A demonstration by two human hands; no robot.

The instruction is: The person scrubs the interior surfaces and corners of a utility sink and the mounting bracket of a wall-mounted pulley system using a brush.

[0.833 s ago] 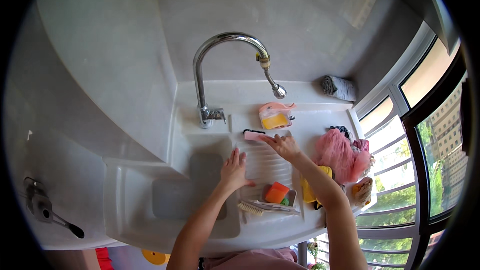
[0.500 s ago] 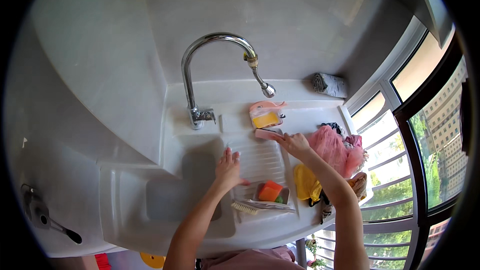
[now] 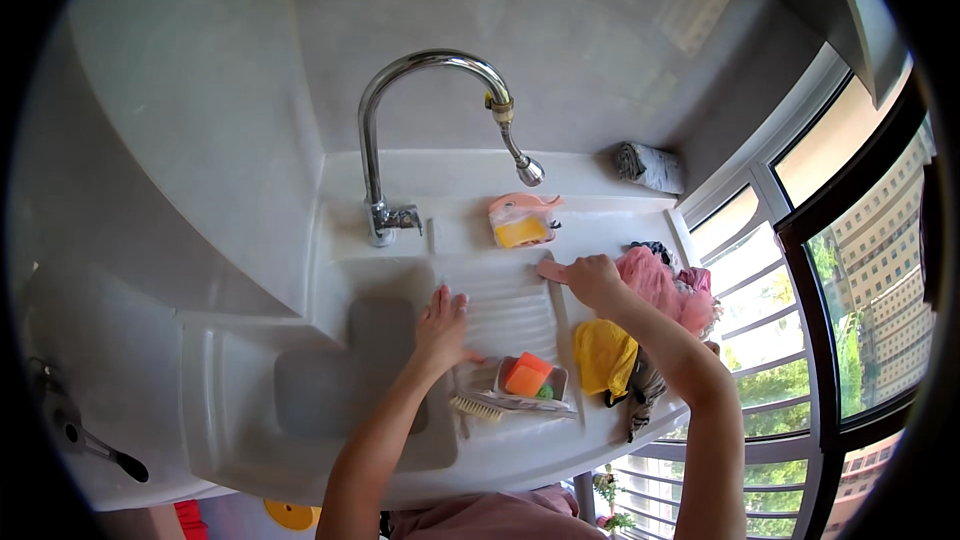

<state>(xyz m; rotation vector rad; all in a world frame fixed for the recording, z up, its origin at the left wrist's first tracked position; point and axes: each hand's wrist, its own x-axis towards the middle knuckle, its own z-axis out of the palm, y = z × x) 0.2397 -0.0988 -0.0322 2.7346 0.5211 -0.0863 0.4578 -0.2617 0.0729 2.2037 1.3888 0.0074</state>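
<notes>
I see my left hand (image 3: 440, 328) lying flat, palm down and fingers spread, on the ribbed washboard (image 3: 510, 305) of the white sink (image 3: 250, 340), its grip released and grasping nothing; the forearm runs up from the near edge, bent slightly rightward. My right hand (image 3: 594, 280) is clenched around the end of a flat pink object (image 3: 551, 269) at the washboard's far right corner, knuckles up; I cannot tell what that object is. The right arm comes in from the near right corner, crossing a yellow cloth (image 3: 603, 352); a pink garment (image 3: 665, 290) lies just beside the wrist on the right edge. A tray with orange sponge (image 3: 527, 376) and a scrub brush (image 3: 478, 406) sit near the left hand toward the near edge; a chrome tap (image 3: 420, 120) rises at the far edge, a pink soap dish (image 3: 520, 220) near it.
</notes>
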